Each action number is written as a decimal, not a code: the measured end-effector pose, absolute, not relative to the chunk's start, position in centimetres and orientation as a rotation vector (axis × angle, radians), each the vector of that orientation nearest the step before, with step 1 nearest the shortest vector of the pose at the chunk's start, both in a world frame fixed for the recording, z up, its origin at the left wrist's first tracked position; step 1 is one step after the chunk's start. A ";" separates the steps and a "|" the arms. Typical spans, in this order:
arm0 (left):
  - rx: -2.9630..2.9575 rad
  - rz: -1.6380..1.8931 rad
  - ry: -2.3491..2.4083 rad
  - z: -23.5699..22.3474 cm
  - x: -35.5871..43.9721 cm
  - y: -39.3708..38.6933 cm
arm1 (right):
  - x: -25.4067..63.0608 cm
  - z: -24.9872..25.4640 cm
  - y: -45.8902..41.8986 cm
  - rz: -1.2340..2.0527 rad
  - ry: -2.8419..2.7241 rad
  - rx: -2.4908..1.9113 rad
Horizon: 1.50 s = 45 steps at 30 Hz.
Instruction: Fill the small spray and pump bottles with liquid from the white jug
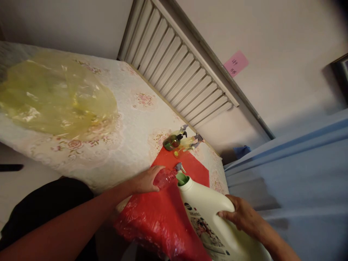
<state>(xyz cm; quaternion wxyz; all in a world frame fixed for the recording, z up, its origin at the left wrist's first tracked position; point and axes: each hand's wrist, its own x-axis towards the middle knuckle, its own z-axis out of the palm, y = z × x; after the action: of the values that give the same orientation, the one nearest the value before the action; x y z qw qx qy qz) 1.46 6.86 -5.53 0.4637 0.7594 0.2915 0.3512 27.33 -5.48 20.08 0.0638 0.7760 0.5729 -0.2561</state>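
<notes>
My left hand (149, 179) is wrapped round a small clear spray bottle (164, 178) with a grey trigger head, which looks pink over the red sheet. My right hand (241, 215) grips the handle of a large cream-coloured detergent jug (208, 206) with a printed label. The jug is tilted, its uncapped mouth with a green inner spout (182, 179) close beside the spray bottle's head. Under both lies a red plastic sheet (160, 217), bunched and shiny at the near edge. I cannot make out any liquid flowing.
Behind the spray bottle stand a dark green pump bottle (171, 143) and a yellowish spray bottle (186, 145). A crumpled yellow plastic bag (57, 98) covers the table's left part. A radiator (179, 65) borders the flowered tablecloth (127, 137); a blue curtain (299, 174) hangs at right.
</notes>
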 end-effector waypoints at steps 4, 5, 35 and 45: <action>1.880 0.873 0.717 -5.7 1.5 6.9 | 27.5 20.0 -5.5 -0.786 1.755 2.331; 1.880 0.872 0.717 -5.7 1.5 6.9 | 27.6 20.0 -5.6 -0.774 1.760 2.326; 1.878 0.890 0.712 -5.9 1.5 6.9 | 28.1 19.6 -5.5 -0.821 1.684 2.340; 1.871 0.895 0.707 -5.7 1.5 6.8 | 28.5 19.5 -5.7 -0.838 1.706 2.329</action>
<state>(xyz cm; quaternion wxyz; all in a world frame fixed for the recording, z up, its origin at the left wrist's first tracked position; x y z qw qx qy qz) 1.46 6.83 -5.68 0.4576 0.7592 0.2868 0.3633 28.48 -5.72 19.52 0.0676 0.7730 0.5662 -0.2780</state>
